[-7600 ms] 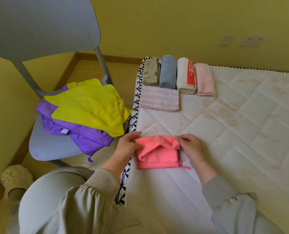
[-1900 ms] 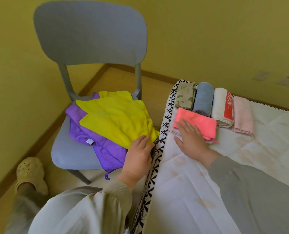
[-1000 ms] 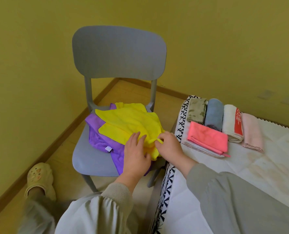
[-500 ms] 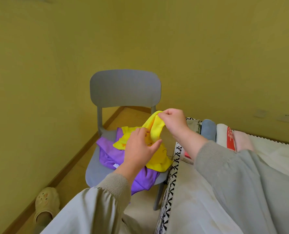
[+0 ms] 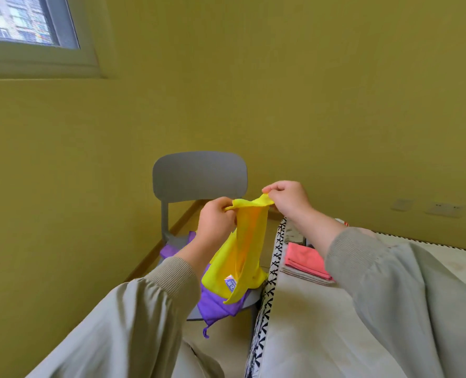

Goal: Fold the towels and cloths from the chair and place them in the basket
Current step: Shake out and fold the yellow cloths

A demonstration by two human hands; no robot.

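Observation:
A yellow cloth [image 5: 242,252] hangs in the air above the grey chair [image 5: 199,175]. My left hand [image 5: 217,222] pinches its top edge on the left. My right hand [image 5: 287,199] pinches the top edge a little higher on the right. A small label shows near the cloth's lower end. A purple cloth [image 5: 215,304] lies on the chair seat under it, one corner hanging off the front. A folded coral cloth [image 5: 304,259] rests on a folded striped cloth at the mattress's left edge. No basket is in view.
The white quilted mattress [image 5: 308,323] with a black-and-white patterned border fills the right. My right sleeve hides most of the other folded towels behind it. Yellow walls stand close behind the chair, with a window [image 5: 22,20] at the top left.
Both hands have lifted the yellow cloth off the chair and now hold its top edge stretched between them. The camera has tilted up, showing more wall and the window.

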